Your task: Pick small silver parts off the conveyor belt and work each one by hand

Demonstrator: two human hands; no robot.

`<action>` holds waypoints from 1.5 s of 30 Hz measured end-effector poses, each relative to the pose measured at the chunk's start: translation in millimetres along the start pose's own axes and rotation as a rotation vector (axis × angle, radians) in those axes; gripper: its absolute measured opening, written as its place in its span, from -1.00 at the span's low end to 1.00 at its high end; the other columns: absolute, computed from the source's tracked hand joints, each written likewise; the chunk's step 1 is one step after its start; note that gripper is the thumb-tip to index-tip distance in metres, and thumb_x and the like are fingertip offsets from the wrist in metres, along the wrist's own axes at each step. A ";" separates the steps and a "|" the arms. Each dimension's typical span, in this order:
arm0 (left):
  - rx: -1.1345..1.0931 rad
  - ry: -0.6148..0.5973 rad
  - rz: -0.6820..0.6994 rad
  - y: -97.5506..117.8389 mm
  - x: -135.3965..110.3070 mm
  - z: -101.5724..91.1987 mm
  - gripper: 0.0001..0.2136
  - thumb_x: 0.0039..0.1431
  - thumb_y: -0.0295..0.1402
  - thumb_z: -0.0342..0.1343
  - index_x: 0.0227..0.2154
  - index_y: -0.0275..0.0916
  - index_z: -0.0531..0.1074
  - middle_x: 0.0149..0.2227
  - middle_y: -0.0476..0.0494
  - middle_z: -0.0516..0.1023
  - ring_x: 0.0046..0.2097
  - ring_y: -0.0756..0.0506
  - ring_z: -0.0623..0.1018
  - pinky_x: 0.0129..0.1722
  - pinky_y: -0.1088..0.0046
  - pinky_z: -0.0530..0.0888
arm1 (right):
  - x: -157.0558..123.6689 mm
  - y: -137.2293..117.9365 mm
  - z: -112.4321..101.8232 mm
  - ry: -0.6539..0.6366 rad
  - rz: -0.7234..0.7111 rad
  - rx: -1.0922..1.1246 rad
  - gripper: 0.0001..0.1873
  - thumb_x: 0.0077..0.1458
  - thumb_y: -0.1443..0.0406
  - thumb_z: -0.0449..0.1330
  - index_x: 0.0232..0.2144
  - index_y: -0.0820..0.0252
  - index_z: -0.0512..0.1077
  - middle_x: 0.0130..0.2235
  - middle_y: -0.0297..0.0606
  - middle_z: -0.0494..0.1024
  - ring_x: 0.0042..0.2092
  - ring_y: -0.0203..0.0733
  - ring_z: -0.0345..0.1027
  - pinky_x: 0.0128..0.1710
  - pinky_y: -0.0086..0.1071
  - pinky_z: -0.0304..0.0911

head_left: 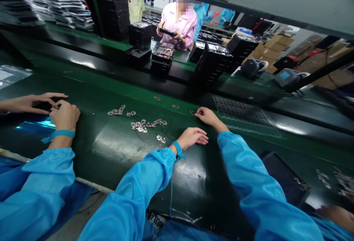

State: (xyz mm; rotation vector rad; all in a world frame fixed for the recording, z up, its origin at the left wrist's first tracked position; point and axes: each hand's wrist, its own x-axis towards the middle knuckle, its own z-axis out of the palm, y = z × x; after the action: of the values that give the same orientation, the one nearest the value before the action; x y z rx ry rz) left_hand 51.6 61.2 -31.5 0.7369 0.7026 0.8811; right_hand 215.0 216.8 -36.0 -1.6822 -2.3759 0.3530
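Observation:
My left hand [193, 137] lies flat on the green conveyor belt [116, 149], fingers stretched out and holding nothing; a blue wrist strap circles its wrist. My right hand [208, 116] rests further out on the belt with its fingers curled, pinching a small metal part [191, 113] at the fingertips. To the left of both hands, several small shiny metal parts [143, 125] lie scattered on the belt, with another cluster [117, 111] beyond them. Both my sleeves are bright blue.
A co-worker's two hands [64, 115] work at the left on a dark object. Across the belt a person in pink [179, 23] holds a black tray. Stacks of black trays [211, 62] line the far side. A dark tray [284, 178] lies at my right.

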 end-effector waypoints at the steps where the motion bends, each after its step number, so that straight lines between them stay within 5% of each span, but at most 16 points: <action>1: 0.001 0.002 -0.001 0.2 -0.1 0.2 -0.84 0.26 -0.67 0.02 -0.24 -0.44 0.49 -0.33 -0.29 0.63 -0.35 -0.06 0.65 -0.12 0.29 0.58 | 0.3 -0.9 -0.7 -0.009 -0.015 0.013 -0.87 0.18 0.23 0.26 -0.28 0.18 0.54 -0.28 -0.22 0.62 -0.30 -0.20 0.42 -0.27 -0.40 0.23; 7: 0.010 0.008 -0.013 -0.2 1.0 1.1 -0.82 0.25 -0.67 0.00 -0.25 -0.44 0.49 -0.35 -0.28 0.64 -0.37 -0.05 0.64 -0.08 0.24 0.59 | 6.1 -8.4 11.3 0.025 0.019 -0.010 -0.79 0.22 0.24 0.18 -0.36 0.19 0.57 -0.35 -0.19 0.59 -0.31 -0.16 0.40 -0.24 -0.34 0.22; 14: -0.003 0.007 -0.012 -1.3 0.5 1.8 -0.81 0.26 -0.68 -0.03 -0.26 -0.43 0.48 -0.37 -0.25 0.63 -0.37 -0.05 0.65 -0.09 0.23 0.59 | 8.4 -19.3 22.2 0.051 0.040 -0.054 -0.84 0.24 0.31 0.17 -0.26 0.27 0.55 -0.15 0.03 0.55 -0.06 -0.02 0.39 -0.01 -0.28 0.22; 20: -0.019 0.004 -0.021 -2.5 1.3 1.5 -0.85 0.24 -0.69 0.03 -0.26 -0.43 0.48 -0.38 -0.23 0.62 -0.38 -0.04 0.64 -0.10 0.28 0.59 | 13.4 -32.3 17.7 0.067 0.071 -0.001 -0.77 0.32 0.23 0.09 -0.27 0.24 0.48 -0.24 -0.04 0.55 -0.21 -0.08 0.41 -0.20 -0.30 0.25; 24: -0.022 0.003 -0.030 -0.8 1.5 2.4 -0.77 0.23 -0.72 -0.07 -0.28 -0.43 0.47 -0.40 -0.21 0.61 -0.39 -0.04 0.65 -0.07 0.23 0.60 | 22.5 -46.8 18.1 0.007 0.017 0.078 -0.70 0.15 0.07 0.32 -0.27 0.18 0.47 -0.27 -0.21 0.56 -0.30 -0.19 0.40 -0.32 -0.37 0.23; 29: -0.027 -0.001 -0.033 0.4 1.7 2.9 -0.76 0.20 -0.74 -0.08 -0.29 -0.42 0.47 -0.43 -0.17 0.59 -0.40 -0.02 0.63 -0.03 0.21 0.60 | 35.1 -58.5 16.9 -0.047 -0.029 0.154 -0.63 -0.01 0.24 0.42 -0.13 0.16 0.49 -0.26 -0.28 0.55 -0.34 -0.25 0.36 -0.34 -0.40 0.20; 34: -0.029 -0.014 -0.036 -1.1 2.9 2.1 -0.75 0.17 -0.75 -0.08 -0.31 -0.43 0.47 -0.44 -0.19 0.59 -0.40 -0.02 0.64 -0.03 0.21 0.60 | 41.0 -62.7 12.8 -0.084 -0.074 0.251 -0.67 -0.12 0.26 0.46 -0.28 0.15 0.49 -0.31 -0.32 0.56 -0.35 -0.27 0.35 -0.34 -0.42 0.24; 45: -0.035 -0.006 -0.050 -1.5 3.9 1.9 -0.73 0.16 -0.76 -0.09 -0.30 -0.43 0.48 -0.44 -0.18 0.59 -0.40 -0.02 0.64 -0.05 0.23 0.60 | 34.3 -63.5 6.1 0.001 0.017 0.516 -0.49 -0.07 -0.13 0.37 -0.41 0.17 0.41 -0.44 -0.24 0.56 -0.41 -0.24 0.35 -0.41 -0.37 0.23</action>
State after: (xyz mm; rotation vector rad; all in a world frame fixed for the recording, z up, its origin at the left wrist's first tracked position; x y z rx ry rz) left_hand 55.5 63.3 -32.5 0.6878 0.6962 0.8432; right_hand 145.1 228.4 -20.9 -1.4507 -2.0295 0.8780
